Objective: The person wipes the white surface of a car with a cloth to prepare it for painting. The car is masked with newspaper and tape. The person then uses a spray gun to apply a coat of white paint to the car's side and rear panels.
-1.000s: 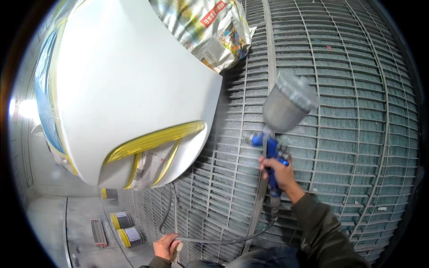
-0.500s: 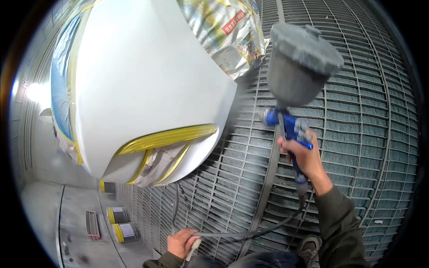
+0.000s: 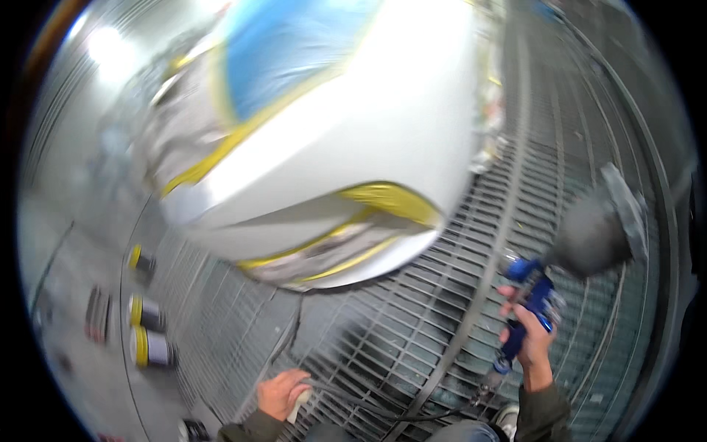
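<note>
My right hand (image 3: 537, 340) is closed round the handle of a blue spray gun (image 3: 543, 298). Its grey, paint-dusted cup (image 3: 589, 237) leans over to the right, and the nozzle points left toward the car. From the handle's bottom, a grey air hose (image 3: 346, 400) runs across to my left hand (image 3: 278, 394), whose fingers are curled round it. A small pale thing (image 3: 299, 405) shows beneath those fingers; its kind is unclear. Ahead stands a white car body (image 3: 420, 125), with yellow tape (image 3: 394, 200) and paper masking its lower opening and blue film (image 3: 287, 51) over another part.
Slatted metal grating (image 3: 449, 272) covers the floor under the car and my feet. At the left stand several cans with yellow bands (image 3: 152, 349), near a reddish-grey slotted object (image 3: 97, 314). The hose also loops up toward the car's lower edge.
The spray gun has shifted right and lower in view, its cup tipping further right. The view has turned, so the car and cans appear displaced. Both hands keep their holds.
</note>
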`<state>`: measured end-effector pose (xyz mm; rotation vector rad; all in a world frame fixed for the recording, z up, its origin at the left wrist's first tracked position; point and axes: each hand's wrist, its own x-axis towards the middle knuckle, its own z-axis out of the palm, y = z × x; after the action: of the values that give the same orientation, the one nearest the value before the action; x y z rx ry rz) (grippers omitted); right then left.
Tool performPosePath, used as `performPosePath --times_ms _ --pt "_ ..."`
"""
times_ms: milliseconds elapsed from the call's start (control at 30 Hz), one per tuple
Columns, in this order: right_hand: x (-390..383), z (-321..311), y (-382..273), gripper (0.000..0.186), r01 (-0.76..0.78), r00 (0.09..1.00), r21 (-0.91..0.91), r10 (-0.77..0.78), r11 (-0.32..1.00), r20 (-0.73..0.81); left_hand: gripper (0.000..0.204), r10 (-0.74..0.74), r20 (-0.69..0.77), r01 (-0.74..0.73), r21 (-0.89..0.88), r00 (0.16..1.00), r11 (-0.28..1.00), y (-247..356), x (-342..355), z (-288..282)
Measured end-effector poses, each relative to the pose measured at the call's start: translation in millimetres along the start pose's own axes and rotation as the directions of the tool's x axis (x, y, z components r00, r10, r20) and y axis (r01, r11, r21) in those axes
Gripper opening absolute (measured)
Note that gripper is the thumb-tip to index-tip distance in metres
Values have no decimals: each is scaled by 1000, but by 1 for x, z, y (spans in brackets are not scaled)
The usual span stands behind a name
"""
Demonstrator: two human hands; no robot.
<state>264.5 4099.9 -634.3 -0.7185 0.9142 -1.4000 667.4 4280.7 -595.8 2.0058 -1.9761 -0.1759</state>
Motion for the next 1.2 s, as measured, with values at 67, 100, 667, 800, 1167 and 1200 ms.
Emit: performPosePath --times_ms 67,100,667,800,1167,1200 --pt "-10 7 -10 31 35 999 -45 -36 998 -16 23 -82 -7 82 -33 997 996 -16 -8 -26" --pt "-18 36 -19 31 58 995 -97 -66 994 -81 22 -140 7 140 -66 990 988 -33 -19 -31" --pt "-146 376 -63 21 -11 947 -415 -124 910 -297 22 -289 -38 270 -251 957 929 -238 -96 -307" --pt "-151 427 -37 20 -34 866 -441 -194 897 -461 23 -351 4 340 -258 936 904 -292 -78 -354" --pt "-199 558 87 30 -245 861 -270 82 931 -501 25 -353 253 408 -220 901 886 -439 -48 -441" --pt "-200 569 95 30 -248 857 -266 83 931 -508 25 -378 281 441 -210 882 873 -448 -44 -448"
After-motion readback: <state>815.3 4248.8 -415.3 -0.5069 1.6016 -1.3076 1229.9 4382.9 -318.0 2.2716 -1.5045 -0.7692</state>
